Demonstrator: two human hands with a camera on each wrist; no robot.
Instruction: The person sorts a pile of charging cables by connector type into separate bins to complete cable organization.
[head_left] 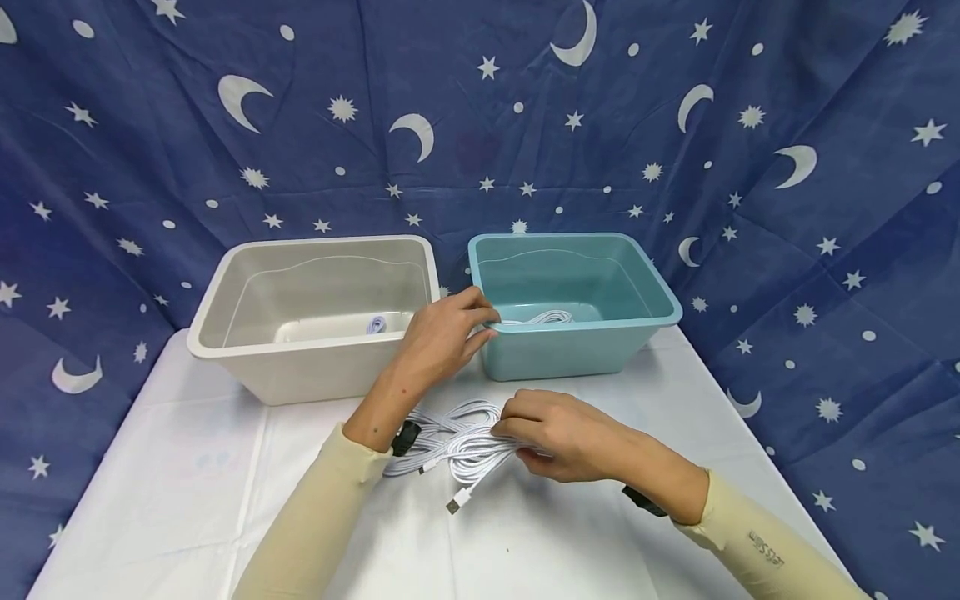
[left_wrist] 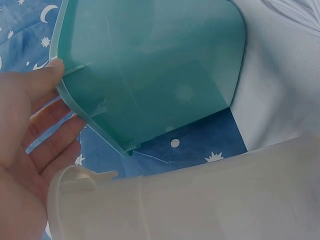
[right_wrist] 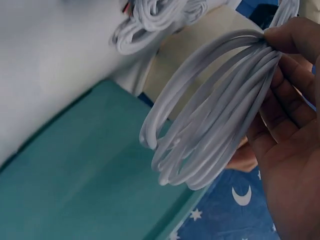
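Note:
My left hand (head_left: 444, 333) grips the rim of a teal plastic bin (head_left: 562, 354) at its near left corner, thumb on one side and fingers on the other. A looped white cable (head_left: 551, 317) lies inside that bin. My right hand (head_left: 566, 435), in front of the bin, pinches a coiled white cable (right_wrist: 215, 110) between thumb and fingers, its loops hanging free in the right wrist view. More coiled white cables (right_wrist: 160, 12) lie on the table, partly hidden by my left forearm in the head view. A USB plug (head_left: 459, 500) pokes out toward me.
Left of the teal bin stands a larger off-white bin (head_left: 300, 367) with a small pale coil (head_left: 377, 325) inside. A white cloth covers the table (head_left: 187, 500). Behind hangs a blue curtain (head_left: 465, 108) with moons and stars.

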